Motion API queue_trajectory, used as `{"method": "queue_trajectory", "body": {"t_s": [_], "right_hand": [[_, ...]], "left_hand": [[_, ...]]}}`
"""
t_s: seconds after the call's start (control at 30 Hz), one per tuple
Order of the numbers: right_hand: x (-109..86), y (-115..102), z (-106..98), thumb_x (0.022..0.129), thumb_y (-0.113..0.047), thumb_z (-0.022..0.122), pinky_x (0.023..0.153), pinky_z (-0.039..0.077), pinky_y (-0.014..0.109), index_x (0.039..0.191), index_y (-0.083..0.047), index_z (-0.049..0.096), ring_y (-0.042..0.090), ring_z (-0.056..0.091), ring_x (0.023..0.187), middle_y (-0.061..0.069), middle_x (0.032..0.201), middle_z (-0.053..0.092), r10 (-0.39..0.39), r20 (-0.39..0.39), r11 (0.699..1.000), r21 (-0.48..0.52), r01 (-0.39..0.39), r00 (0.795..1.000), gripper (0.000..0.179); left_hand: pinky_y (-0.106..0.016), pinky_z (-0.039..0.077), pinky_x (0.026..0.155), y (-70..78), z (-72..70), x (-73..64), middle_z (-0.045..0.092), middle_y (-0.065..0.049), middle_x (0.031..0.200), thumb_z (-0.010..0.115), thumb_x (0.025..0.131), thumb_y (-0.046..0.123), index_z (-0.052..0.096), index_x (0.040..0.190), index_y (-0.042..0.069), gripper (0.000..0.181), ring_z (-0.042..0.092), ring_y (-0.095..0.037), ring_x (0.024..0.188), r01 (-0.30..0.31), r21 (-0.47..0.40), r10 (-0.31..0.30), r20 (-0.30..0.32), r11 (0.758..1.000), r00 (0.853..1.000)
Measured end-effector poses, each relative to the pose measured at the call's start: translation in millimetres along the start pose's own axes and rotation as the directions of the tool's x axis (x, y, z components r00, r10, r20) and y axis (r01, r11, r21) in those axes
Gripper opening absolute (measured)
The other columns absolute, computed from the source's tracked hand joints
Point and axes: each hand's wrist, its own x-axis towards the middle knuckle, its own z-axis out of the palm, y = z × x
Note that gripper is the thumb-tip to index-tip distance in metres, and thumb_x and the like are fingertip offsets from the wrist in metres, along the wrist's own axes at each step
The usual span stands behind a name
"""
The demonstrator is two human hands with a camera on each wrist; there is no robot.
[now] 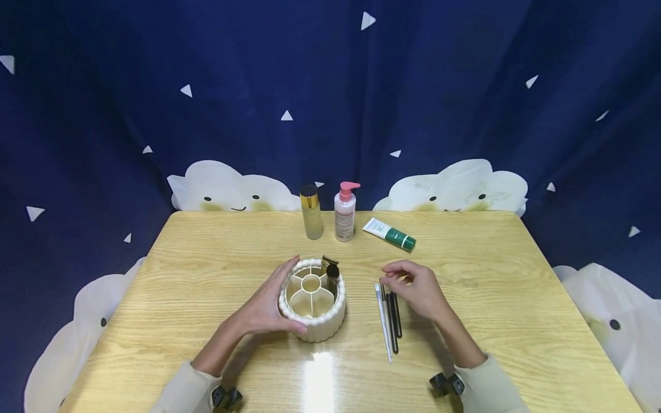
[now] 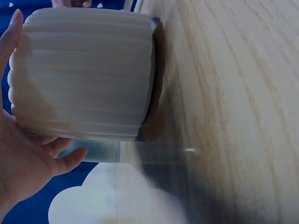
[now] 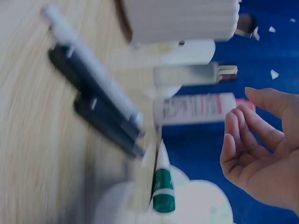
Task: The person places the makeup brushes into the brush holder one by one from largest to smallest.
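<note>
A cream ribbed round organizer (image 1: 320,328) with a beaded rim and wedge compartments stands left of the table's middle. My left hand (image 1: 268,304) grips its left side, thumb at the front and fingers reaching round the back. Its ribbed wall (image 2: 88,70) fills much of the left wrist view. A brush with dark bristles (image 1: 333,271) stands upright in a right-hand compartment. My right hand (image 1: 417,287) hovers by the upper ends of several slim makeup brushes, fingers loosely bent with nothing between them. One brush is white (image 1: 384,327); others are black (image 1: 397,318).
Behind the organizer stand a gold-collared bottle (image 1: 312,221) with a black cap and a pink pump bottle (image 1: 345,221). A white and green tube (image 1: 391,234) lies to their right. A navy curtain (image 1: 330,86) hangs behind the wooden table (image 1: 490,275).
</note>
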Motion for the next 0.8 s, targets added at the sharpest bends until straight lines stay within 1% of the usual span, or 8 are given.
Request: {"method": "queue_trajectory", "body": {"t_s": [0.13,0.27,0.37,0.47,0.6,0.7,0.8], "right_hand": [[1.2,13.3,-9.6,0.083,-0.015,0.072,0.065,0.051,0.019,0.099,-0.002,0.070,0.008,0.061,0.075,0.005,0.084,0.070,0.097,0.046,0.993,-0.067,-0.094,0.994,0.021],[1.3,25.1,-15.4,0.083,-0.016,0.071,0.061,0.050,0.018,0.101,0.003,0.068,0.010,0.061,0.073,0.007,0.083,0.070,0.167,0.108,0.980,-0.126,-0.153,0.980,0.027],[1.3,33.1,-16.4,0.083,-0.014,0.071,0.058,0.050,0.019,0.100,0.006,0.067,0.012,0.062,0.069,0.008,0.081,0.070,0.193,0.134,0.974,-0.145,-0.174,0.972,0.026],[1.4,40.4,-14.4,0.082,-0.013,0.071,0.052,0.049,0.020,0.099,0.005,0.066,0.014,0.062,0.064,0.007,0.078,0.069,0.224,0.147,0.967,-0.155,-0.201,0.964,0.025],[1.3,47.8,-9.1,0.081,-0.013,0.072,0.047,0.046,0.019,0.096,0.004,0.067,0.011,0.058,0.057,0.004,0.072,0.066,0.235,0.153,0.965,-0.154,-0.211,0.960,0.024],[1.2,51.0,-5.0,0.079,-0.013,0.073,0.046,0.043,0.018,0.092,0.004,0.067,0.007,0.055,0.055,0.002,0.069,0.065,0.226,0.153,0.967,-0.156,-0.202,0.962,0.023],[1.5,51.6,-1.9,0.077,-0.012,0.074,0.046,0.042,0.017,0.090,0.004,0.067,0.007,0.054,0.055,0.001,0.067,0.064,0.246,0.157,0.961,-0.170,-0.220,0.956,0.022]], "left_hand": [[-0.068,0.028,0.106,-0.4,-2.2,1.2,0.023,-0.016,0.156,0.088,0.051,0.050,0.015,0.153,0.017,0.129,0.028,-0.041,0.140,-0.025,0.011,0.024,0.021,1.000,0.999],[-0.070,0.028,0.104,-0.6,-3.1,0.3,0.024,-0.016,0.156,0.083,0.059,0.051,0.017,0.152,0.015,0.119,0.027,-0.042,0.140,-0.050,0.023,0.050,0.021,0.998,0.999],[-0.071,0.027,0.104,-0.1,-3.3,-1.2,0.025,-0.015,0.156,0.080,0.064,0.049,0.019,0.152,0.014,0.113,0.027,-0.041,0.140,-0.056,0.021,0.055,0.012,0.998,0.998],[-0.071,0.026,0.105,0.2,-3.6,-3.0,0.025,-0.017,0.156,0.080,0.066,0.048,0.019,0.152,0.013,0.111,0.027,-0.042,0.140,-0.061,0.014,0.061,0.004,0.998,0.998],[-0.071,0.026,0.105,0.9,-4.7,-6.0,0.025,-0.016,0.156,0.079,0.068,0.047,0.018,0.152,0.015,0.109,0.027,-0.041,0.140,-0.064,0.010,0.064,-0.003,0.998,0.998],[-0.070,0.026,0.106,1.4,-4.9,-7.8,0.025,-0.015,0.156,0.079,0.068,0.046,0.018,0.152,0.016,0.109,0.027,-0.041,0.140,-0.054,0.011,0.054,-0.008,0.998,0.999],[-0.069,0.027,0.106,1.7,-4.1,-8.2,0.026,-0.014,0.156,0.080,0.067,0.047,0.018,0.152,0.017,0.109,0.028,-0.040,0.140,-0.032,0.015,0.032,-0.012,0.999,0.999]]}}
